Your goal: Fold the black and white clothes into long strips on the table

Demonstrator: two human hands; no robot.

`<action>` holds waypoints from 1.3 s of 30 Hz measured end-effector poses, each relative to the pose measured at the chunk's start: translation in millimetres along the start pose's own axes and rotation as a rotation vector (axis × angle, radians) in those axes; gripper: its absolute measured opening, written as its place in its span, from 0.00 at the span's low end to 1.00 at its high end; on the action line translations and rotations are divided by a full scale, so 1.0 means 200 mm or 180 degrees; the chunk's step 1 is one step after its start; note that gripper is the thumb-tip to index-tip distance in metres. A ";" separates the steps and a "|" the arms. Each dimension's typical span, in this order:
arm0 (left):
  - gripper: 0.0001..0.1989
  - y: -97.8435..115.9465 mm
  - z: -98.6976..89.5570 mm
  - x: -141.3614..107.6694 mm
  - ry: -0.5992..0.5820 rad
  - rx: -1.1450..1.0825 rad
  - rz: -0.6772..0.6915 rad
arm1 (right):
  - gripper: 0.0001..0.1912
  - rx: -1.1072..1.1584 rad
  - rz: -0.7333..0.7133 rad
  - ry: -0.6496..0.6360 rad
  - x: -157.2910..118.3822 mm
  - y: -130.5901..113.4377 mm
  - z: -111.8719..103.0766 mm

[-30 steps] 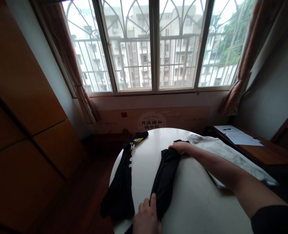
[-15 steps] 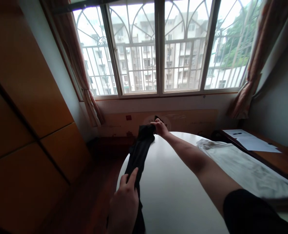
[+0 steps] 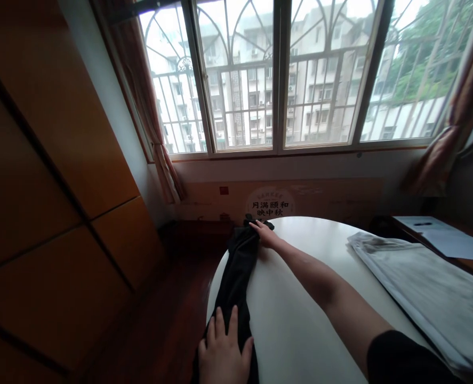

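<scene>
Along the left side of the white counter [image 3: 300,304], the black garment [image 3: 236,272] lies in a long, narrow strip. Your left hand [image 3: 225,349] spreads flat over its near part, fingers apart; your right hand [image 3: 264,233] rests at its far end, though whether it pinches the fabric is unclear. You seem to be smoothing it, and the next move probably calls for light, even pressure. A pale cloth [image 3: 432,298] lies to the right, a barred window [image 3: 279,80] stands ahead, and a wooden cupboard [image 3: 72,138] rises at left.
</scene>
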State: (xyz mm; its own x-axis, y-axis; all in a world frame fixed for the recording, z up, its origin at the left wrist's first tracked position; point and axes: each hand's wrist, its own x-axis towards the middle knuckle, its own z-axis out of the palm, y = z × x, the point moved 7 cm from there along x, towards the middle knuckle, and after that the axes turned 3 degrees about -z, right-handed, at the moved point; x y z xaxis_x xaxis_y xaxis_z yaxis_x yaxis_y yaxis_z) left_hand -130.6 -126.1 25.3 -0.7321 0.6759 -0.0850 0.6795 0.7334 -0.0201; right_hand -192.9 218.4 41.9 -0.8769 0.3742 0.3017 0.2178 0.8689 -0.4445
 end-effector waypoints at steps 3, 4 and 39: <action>0.32 0.00 -0.06 0.00 0.0092 -0.0064 -0.0033 | 0.47 -0.0113 0.0148 0.0001 -0.09 0.06 -0.08; 0.31 0.01 -0.10 0.00 0.0139 -0.0064 -0.0031 | 0.47 -0.0146 0.0139 -0.0040 -0.15 0.07 -0.12; 0.14 1.15 0.06 -0.13 0.0127 -0.1719 0.2608 | 0.09 -0.0061 0.2517 0.1004 -2.05 0.71 -1.11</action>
State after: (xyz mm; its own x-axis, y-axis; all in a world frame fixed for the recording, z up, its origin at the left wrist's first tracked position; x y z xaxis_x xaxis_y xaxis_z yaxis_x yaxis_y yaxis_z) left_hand 45.3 25.2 11.7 -0.0519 0.9850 0.1644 0.8715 -0.0357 0.4891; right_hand 292.1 259.9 42.1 -0.3040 0.9437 0.1305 0.7257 0.3181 -0.6100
